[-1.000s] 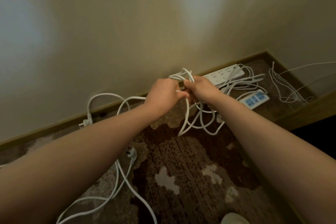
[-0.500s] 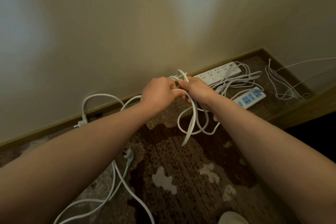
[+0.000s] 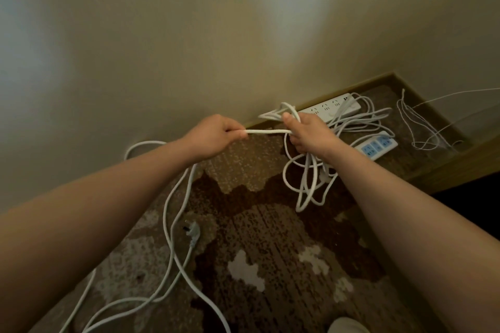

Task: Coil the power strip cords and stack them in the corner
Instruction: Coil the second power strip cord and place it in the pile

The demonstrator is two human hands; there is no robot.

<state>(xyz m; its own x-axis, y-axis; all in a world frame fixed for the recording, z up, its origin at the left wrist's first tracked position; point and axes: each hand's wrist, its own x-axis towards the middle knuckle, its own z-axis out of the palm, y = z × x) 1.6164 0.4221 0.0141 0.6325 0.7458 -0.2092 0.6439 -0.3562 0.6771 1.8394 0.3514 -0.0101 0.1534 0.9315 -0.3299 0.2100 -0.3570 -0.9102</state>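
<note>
Gripping a bundle of white cord loops point(image 3: 305, 170), the right hand point(image 3: 311, 134) has its fingers curled round the gathered strands; the loops stick out above the thumb and hang below the fist toward the patterned carpet point(image 3: 270, 238). A short stretch of the same cord runs level from that fist across to the left hand point(image 3: 213, 135), which pinches it between curled fingers and thumb, the two hands near each other but apart. From under the left hand the loose cord point(image 3: 173, 213) drops to the carpet, trails toward the lower left, and passes just beside a white plug point(image 3: 193, 231) lying on the floor. Behind the right hand, against the baseboard, lies a white power strip point(image 3: 335, 109) amid tangled cord, and just beside it a second power strip with blue sockets point(image 3: 377, 146). Farther right, in the corner, a thin white wire point(image 3: 416, 127) lies looped on the floor.
</note>
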